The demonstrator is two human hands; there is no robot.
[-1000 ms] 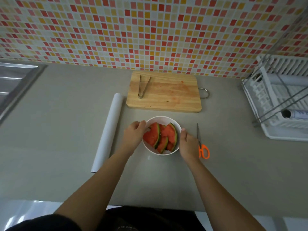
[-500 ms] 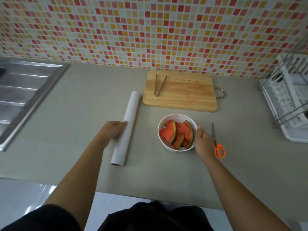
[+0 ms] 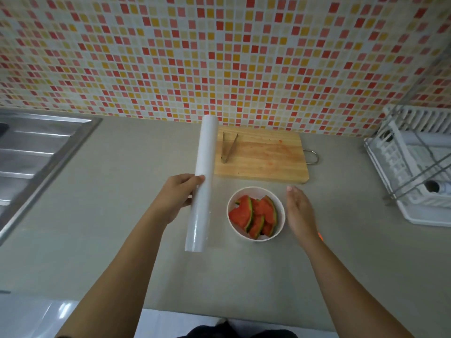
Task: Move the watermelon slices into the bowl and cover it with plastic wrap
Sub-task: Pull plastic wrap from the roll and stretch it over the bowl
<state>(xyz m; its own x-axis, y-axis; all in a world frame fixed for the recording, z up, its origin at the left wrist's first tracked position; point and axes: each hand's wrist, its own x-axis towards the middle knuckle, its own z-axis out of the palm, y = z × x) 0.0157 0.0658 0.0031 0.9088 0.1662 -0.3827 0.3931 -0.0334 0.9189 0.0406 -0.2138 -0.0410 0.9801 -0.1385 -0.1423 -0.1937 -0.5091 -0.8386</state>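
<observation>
Head view: slices lie in the bowl, so the first step is done. Left grip is wrapped round the wrap roll, held off the surface; right grip, fingers straight, hovers beside the bowl. Covering remains; no film drawn yet.

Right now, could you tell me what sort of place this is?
Probably a home kitchen: a steel sink set into the counter, a mosaic-tiled wall behind it, and a white dish rack.
</observation>
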